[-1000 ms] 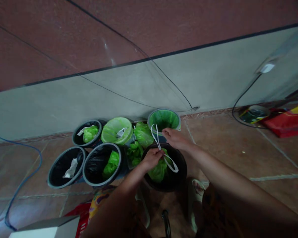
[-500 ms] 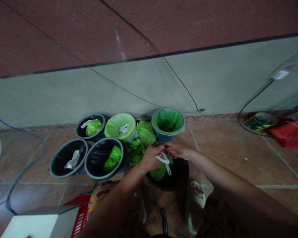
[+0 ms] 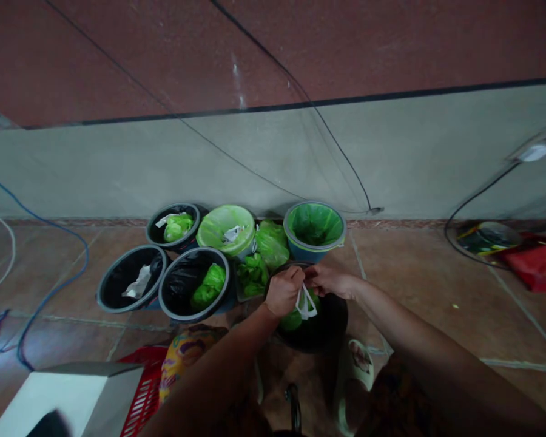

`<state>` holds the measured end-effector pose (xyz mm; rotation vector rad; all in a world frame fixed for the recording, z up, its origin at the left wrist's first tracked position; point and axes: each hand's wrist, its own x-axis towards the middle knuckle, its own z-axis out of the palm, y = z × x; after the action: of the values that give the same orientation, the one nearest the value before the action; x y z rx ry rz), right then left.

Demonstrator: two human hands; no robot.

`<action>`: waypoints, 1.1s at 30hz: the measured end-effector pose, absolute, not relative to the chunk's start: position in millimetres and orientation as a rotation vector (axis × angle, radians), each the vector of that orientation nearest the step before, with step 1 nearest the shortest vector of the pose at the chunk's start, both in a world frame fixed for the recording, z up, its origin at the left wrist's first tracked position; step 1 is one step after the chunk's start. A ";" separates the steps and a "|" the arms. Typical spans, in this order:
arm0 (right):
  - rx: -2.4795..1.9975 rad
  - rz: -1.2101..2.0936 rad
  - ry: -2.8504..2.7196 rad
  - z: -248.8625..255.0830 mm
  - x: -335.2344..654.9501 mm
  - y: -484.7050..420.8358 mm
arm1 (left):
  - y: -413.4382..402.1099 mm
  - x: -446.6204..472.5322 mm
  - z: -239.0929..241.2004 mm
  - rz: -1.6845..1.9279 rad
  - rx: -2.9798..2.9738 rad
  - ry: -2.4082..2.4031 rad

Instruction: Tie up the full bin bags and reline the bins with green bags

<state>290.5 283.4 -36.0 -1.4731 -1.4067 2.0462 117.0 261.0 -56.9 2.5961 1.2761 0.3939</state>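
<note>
Lower centre of frame, I've got my left hand (image 3: 286, 290) pinching the white strap (image 3: 306, 305) over the black bin (image 3: 333, 325); right hand (image 3: 330, 281) alongside, finger grip I can't tell.

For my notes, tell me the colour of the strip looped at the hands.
The strip is white, clearest in the head view.

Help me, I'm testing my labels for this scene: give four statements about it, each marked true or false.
1. The left hand and right hand are close together above the dark bucket. True.
2. The blue cord runs down the picture's right side. False: it runs down the left side.
3. A white loop hangs beneath the hands. True.
4. The rear bucket just beyond the right hand has a red liner. False: it has a green liner.
</note>
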 end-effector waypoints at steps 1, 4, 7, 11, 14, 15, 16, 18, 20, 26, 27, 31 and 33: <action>-1.474 2.055 -1.384 -35.4 290.3 283.0 | 260.5 118.0 -58.1 0.387 2.596 1.289; -1.498 2.064 -1.287 -33.7 290.1 281.5 | 260.1 120.2 -61.6 0.400 2.588 1.337; -1.496 2.074 -1.272 -34.3 289.3 279.8 | 261.1 119.7 -62.7 0.469 2.582 1.342; -1.540 1.994 -1.414 -38.3 286.1 279.7 | 264.0 115.6 -60.7 0.582 2.573 1.260; -1.689 1.711 -1.535 -38.2 284.3 282.5 | 265.9 113.8 -60.0 0.687 2.419 1.257; -1.715 1.589 -1.608 -37.3 284.2 283.7 | 266.4 113.8 -60.2 0.731 2.344 1.264; -1.716 1.455 -1.701 -36.1 284.2 284.8 | 266.9 114.1 -60.6 0.777 2.265 1.268; -1.673 1.180 -1.874 -33.7 284.1 286.0 | 268.3 115.6 -62.0 0.862 2.098 1.259; -1.641 0.981 -1.925 -32.6 282.5 285.5 | 270.5 118.0 -64.6 0.927 1.904 1.250; -1.706 1.300 -1.502 -41.4 272.0 279.5 | 279.1 126.3 -82.9 0.949 1.267 1.241; -1.706 1.312 -1.468 -43.4 271.9 280.1 | 279.9 126.8 -85.8 0.945 1.229 1.230; -1.680 1.041 -1.725 -46.0 283.3 290.0 | 280.7 123.9 -88.9 0.900 1.199 1.205; -1.642 1.030 -1.914 -44.1 294.8 296.8 | 280.1 120.5 -84.3 0.861 1.245 1.244</action>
<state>294.8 296.8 -44.1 -1.6420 -1.9137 1.0298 120.5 280.1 -84.3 1.2453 1.2444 0.8614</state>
